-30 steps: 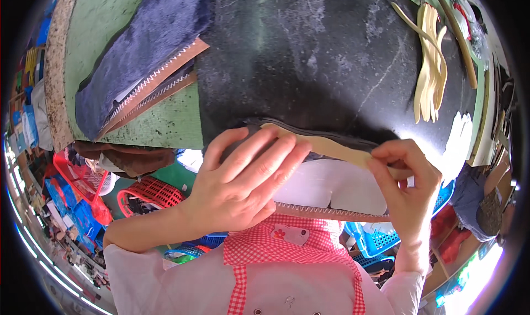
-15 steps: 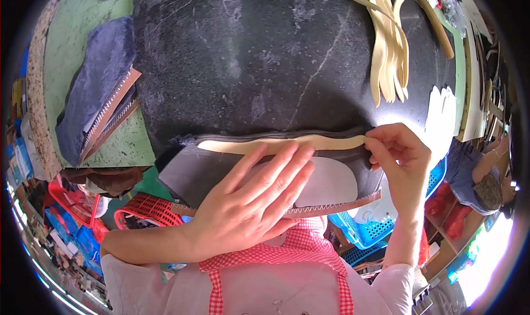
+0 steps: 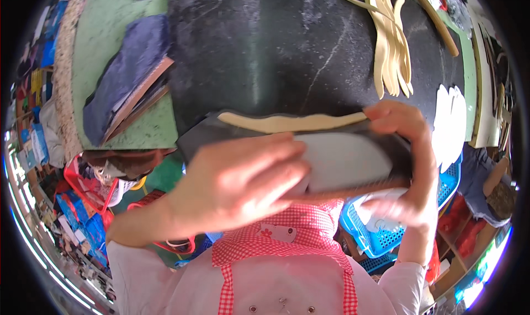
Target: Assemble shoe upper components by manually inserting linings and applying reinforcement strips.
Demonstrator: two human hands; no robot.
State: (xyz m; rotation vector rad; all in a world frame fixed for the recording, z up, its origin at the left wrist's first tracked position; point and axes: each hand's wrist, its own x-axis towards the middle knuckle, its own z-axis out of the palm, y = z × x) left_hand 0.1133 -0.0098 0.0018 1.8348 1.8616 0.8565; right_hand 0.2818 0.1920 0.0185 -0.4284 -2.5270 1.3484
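A dark, flexible panel (image 3: 243, 136) with a zigzag-stitched brown lower edge is at the black worktop's near side, its right end bent up. Along its far edge lies a pale cream strip (image 3: 292, 123), and a light grey rounded patch (image 3: 345, 160) covers its middle. My right hand (image 3: 411, 149) is wrapped around the right end, fingers at the far edge and thumb by the lower edge. Across the panel's left part lies my left hand (image 3: 248, 174), bent at the fingers and blurred by motion. Whether it grips the panel I cannot tell.
Several cream strips (image 3: 389, 50) lie at the back right, with white cut pieces (image 3: 448, 122) nearer. Folded blue pieces (image 3: 132, 66) with brown edges lie on the left. Red baskets (image 3: 91, 185) and a blue basket (image 3: 359, 232) stand below table level. Another person (image 3: 488, 177) is at far right.
The panel's right end has bent up and its lower edge has lifted. My right hand has gone from pinching the strip's end to wrapping around the panel's end. My left hand has slid left off the strip.
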